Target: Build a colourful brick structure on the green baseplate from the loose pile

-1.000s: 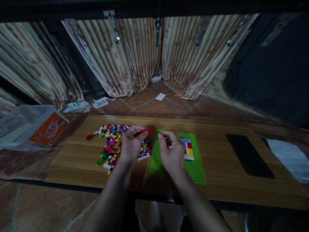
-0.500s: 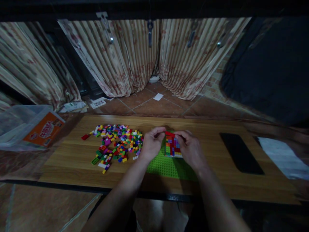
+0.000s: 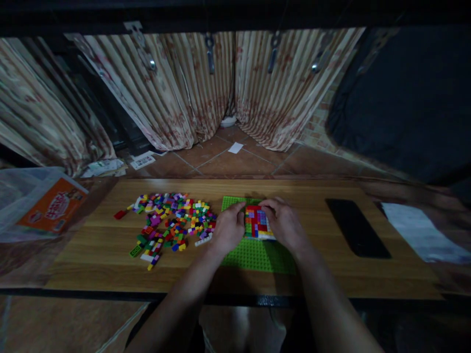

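A green baseplate [image 3: 257,255] lies on the wooden table [image 3: 324,274]. On it stands a small block of red, purple, yellow and white bricks [image 3: 257,223]. My left hand [image 3: 228,230] rests on the plate at the block's left side, fingers curled against it. My right hand [image 3: 285,225] presses on the block's right and top edge, fingers bent. A loose pile of small coloured bricks [image 3: 171,220] lies to the left of my left hand. Whether either hand pinches a brick is hidden.
A black phone [image 3: 356,227] lies on the table to the right. A white sheet [image 3: 415,230] sits at the far right. A clear bag with an orange leaflet [image 3: 51,208] lies at the left. A lone red brick [image 3: 119,214] lies by the pile. Curtains hang behind.
My left hand carried a red brick from the pile over to the block on the baseplate. Both hands have come down onto the block and now press at its sides.
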The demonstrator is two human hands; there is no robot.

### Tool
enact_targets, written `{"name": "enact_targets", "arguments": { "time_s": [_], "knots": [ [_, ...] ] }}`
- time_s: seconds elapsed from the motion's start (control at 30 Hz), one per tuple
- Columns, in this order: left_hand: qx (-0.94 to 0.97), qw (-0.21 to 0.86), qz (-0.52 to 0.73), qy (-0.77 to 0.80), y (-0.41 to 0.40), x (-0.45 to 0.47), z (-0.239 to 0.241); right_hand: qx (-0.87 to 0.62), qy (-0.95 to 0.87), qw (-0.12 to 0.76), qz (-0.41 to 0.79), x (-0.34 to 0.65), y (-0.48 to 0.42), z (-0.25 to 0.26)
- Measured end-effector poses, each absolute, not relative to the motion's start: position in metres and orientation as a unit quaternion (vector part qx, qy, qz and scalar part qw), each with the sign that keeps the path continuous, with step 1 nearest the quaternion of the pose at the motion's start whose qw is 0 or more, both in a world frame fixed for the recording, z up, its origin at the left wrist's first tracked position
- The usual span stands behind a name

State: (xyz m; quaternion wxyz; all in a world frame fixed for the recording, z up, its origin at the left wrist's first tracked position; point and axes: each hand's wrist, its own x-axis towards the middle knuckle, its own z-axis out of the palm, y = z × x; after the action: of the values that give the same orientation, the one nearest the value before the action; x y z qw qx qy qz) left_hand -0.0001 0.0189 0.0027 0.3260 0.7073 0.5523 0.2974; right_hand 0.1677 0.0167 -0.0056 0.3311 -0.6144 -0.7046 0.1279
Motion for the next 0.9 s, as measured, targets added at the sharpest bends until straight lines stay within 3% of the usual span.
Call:
{"name": "enact_targets", "arguments": {
  "time_s": [0.9],
  "knots": [
    [0.729,0.304,0.285,0.544,0.0183,0.0023,-0.0018,-0.618,-0.678,0.343,0.202,0.1655,0.0183,-0.0070]
  ]
}}
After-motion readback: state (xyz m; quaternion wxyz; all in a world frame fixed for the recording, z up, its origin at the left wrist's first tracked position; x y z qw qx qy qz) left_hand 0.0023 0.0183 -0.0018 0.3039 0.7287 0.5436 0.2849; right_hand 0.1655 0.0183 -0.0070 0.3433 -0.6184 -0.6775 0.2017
